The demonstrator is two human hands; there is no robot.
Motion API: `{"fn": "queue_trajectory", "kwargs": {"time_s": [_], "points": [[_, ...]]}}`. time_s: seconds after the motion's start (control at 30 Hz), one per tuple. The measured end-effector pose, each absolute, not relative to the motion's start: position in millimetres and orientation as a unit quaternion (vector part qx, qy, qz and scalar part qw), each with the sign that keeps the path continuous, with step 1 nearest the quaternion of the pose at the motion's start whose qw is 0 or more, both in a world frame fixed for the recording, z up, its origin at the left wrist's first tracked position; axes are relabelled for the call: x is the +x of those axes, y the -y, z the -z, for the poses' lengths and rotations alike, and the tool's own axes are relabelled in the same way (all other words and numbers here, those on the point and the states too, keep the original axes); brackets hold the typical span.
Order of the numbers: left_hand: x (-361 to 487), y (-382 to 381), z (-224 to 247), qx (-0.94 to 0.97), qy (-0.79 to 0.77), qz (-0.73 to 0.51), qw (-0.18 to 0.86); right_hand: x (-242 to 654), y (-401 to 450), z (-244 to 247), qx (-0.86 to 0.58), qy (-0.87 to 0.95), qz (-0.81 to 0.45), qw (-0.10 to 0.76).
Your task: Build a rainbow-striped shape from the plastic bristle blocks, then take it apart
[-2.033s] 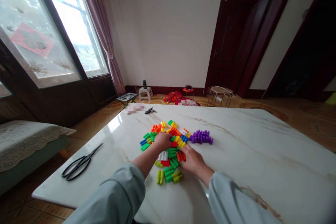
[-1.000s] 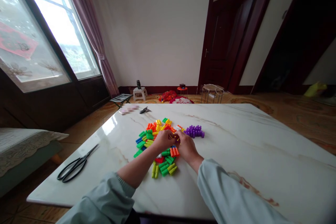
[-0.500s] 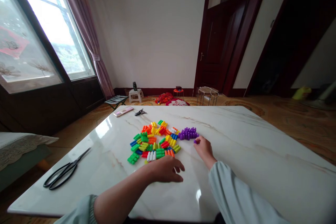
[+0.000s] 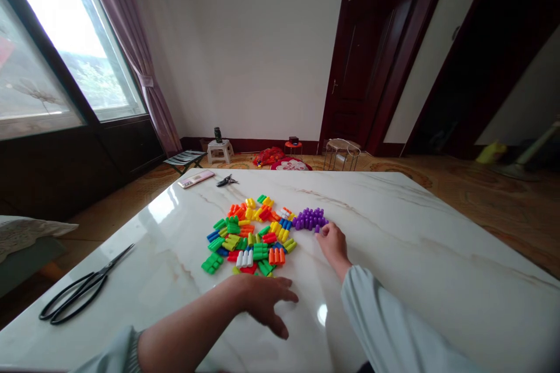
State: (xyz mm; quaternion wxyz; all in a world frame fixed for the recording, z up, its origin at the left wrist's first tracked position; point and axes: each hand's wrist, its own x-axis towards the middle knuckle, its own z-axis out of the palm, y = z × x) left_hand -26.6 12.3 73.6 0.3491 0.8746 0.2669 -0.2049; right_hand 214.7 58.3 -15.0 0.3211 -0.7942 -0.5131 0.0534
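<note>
On the white marbled table lies a heap of purple plastic building blocks (image 4: 310,219), knobbed and bullet-shaped. My right hand (image 4: 333,245) is at the heap's near right side, its thumb and fingers pinched on a purple block (image 4: 318,229) that is partly covered by the fingertips. Left of the purple heap spreads a loose pile of mixed blocks, among them an orange block (image 4: 276,256), a white block (image 4: 245,259) and a green block (image 4: 212,263). In front of this pile, my left hand (image 4: 268,302) hovers with fingers spread and nothing in it.
Black-handled scissors (image 4: 83,291) lie on the left of the table (image 4: 394,256). Near the far edge are a pink phone-like slab (image 4: 196,179) and a small dark tool (image 4: 226,180). Beyond stand a white stool (image 4: 220,151) and a round stool (image 4: 343,145).
My left hand has spread its fingers wider and drawn slightly nearer to me. My right hand has moved closer to the purple heap with the block. The camera view has shifted slightly.
</note>
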Motion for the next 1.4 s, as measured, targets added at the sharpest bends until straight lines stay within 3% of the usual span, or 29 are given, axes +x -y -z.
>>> {"fn": "queue_trajectory", "kwargs": {"time_s": [0.17,0.4,0.7,0.93,1.13,1.27,1.4], "points": [[-26.9,-14.6,-75.7,0.870,-0.287,0.209,0.341,205.7,-49.9,3.2,-0.807,0.535,-0.074,0.238],[-29.6,-20.7,-65.2,0.873,-0.323,0.176,0.319,199.6,-49.7,3.4,-0.773,0.595,-0.065,0.210],[-30.4,-26.1,-66.8,0.871,-0.336,0.183,0.306,198.3,-47.2,0.8,-0.775,0.598,-0.064,0.195],[-31.9,-32.0,-66.8,0.893,-0.313,0.088,0.310,178.0,-47.1,-3.8,-0.721,0.644,-0.079,0.242],[-38.8,-51.5,-73.9,0.861,-0.457,-0.048,0.216,151.5,-43.5,-18.7,-0.652,0.702,-0.135,0.254],[-50.4,-66.3,-73.9,0.820,-0.549,-0.066,0.150,136.3,-40.5,-24.8,-0.641,0.722,-0.139,0.219],[-59.5,-72.5,-67.7,0.815,-0.556,-0.056,0.151,123.5,-36.0,-25.3,-0.639,0.739,-0.141,0.162]]}}
